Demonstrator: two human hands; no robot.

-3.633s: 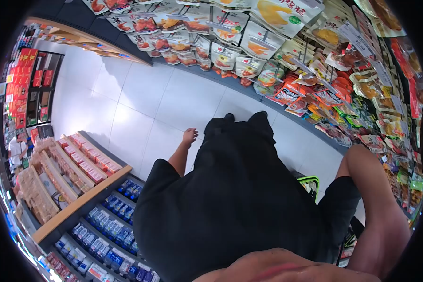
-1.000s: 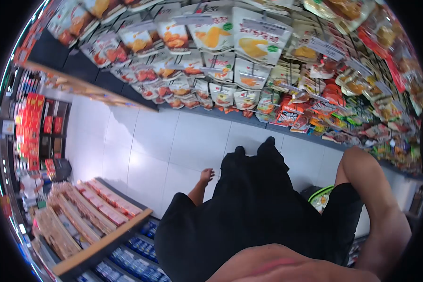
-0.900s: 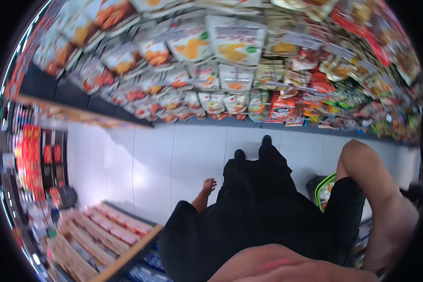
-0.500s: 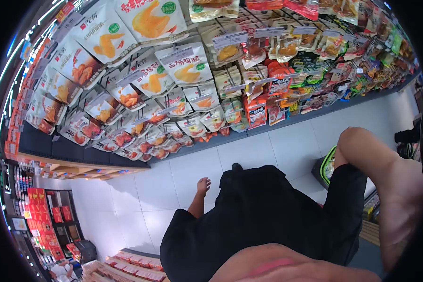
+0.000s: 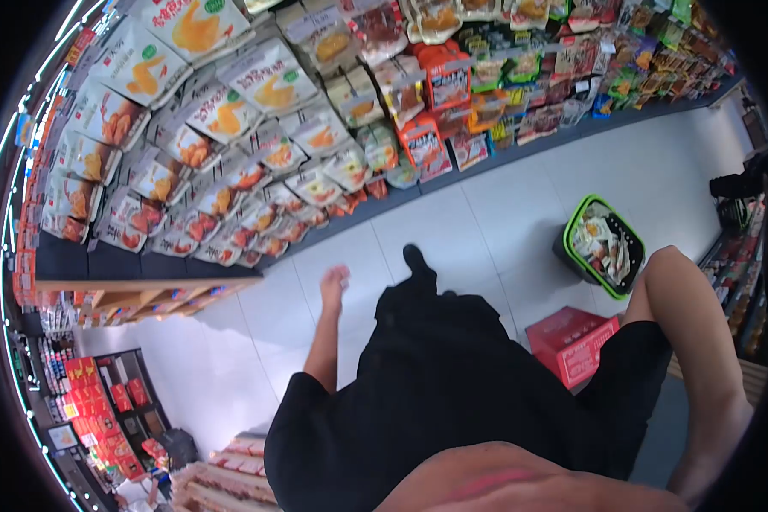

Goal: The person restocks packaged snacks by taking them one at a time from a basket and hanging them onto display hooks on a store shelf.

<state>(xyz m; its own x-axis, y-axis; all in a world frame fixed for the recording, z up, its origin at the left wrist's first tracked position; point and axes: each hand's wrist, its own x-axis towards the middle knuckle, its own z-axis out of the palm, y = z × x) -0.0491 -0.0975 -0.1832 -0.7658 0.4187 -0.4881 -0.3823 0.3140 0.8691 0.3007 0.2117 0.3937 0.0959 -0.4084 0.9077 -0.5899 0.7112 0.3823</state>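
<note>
My left hand hangs at my left side over the pale floor tiles, slightly blurred, its fingers loosely apart and holding nothing. The nearest things to it are the lower packets of the snack display. My right arm is sharply bent, elbow forward, with the forearm running back towards my head; the hand itself lies outside the picture. Below the elbow stand a green-rimmed basket with several packets in it and a red box.
A long rack of hanging food pouches crosses the upper view. Wooden shelving adjoins its left end. Red boxes are stacked at the lower left, with a person near them. More shelves stand at the right.
My view has shifted, bringing the basket fully into sight and revealing the red box. My left arm has stretched further forward, and one shoe shows ahead of me.
</note>
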